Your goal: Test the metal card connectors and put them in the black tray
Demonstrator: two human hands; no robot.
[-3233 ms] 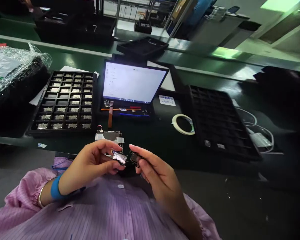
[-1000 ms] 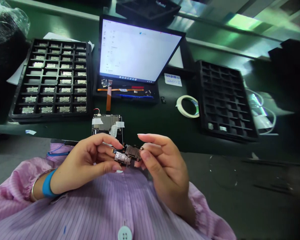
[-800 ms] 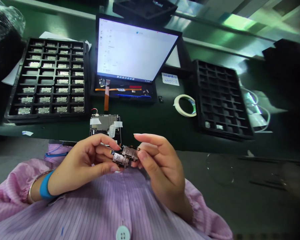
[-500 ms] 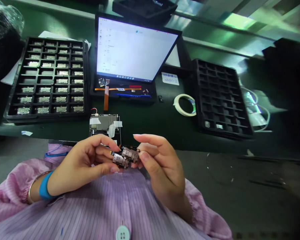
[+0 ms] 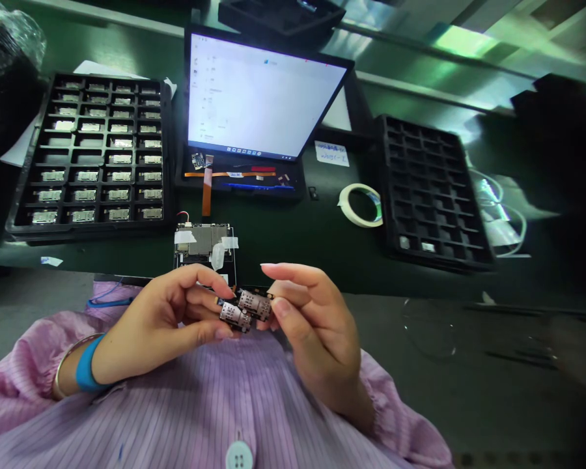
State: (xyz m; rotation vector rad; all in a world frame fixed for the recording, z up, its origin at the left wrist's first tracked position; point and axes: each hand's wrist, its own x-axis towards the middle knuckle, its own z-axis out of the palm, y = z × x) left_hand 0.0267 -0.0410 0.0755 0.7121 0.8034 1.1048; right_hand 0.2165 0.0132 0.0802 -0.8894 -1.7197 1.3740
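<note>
Two small circuit boards with perforated metal card holders are held close together over my lap. My left hand [image 5: 183, 312] pinches the lower-left circuit board [image 5: 234, 316] between thumb and fingers. In my right hand [image 5: 317, 326] the upper-right circuit board [image 5: 254, 305] is gripped at its right end, with the index finger raised off it. The two boards overlap or touch at their inner edges; I cannot tell which. Just beyond my hands lies a larger circuit board [image 5: 208, 240] with strips of white tape, partly hidden by my left hand.
At left, a black compartment tray [image 5: 168, 150] holds several small boards. Behind stands a lit screen [image 5: 258, 98], with an orange flat cable [image 5: 206, 192] below it. A tape roll [image 5: 344, 203] lies beside another black tray [image 5: 434, 195], which holds two small pieces.
Almost nothing differs. The two small boards have shifted very slightly in my fingers, and the view has moved a little.
</note>
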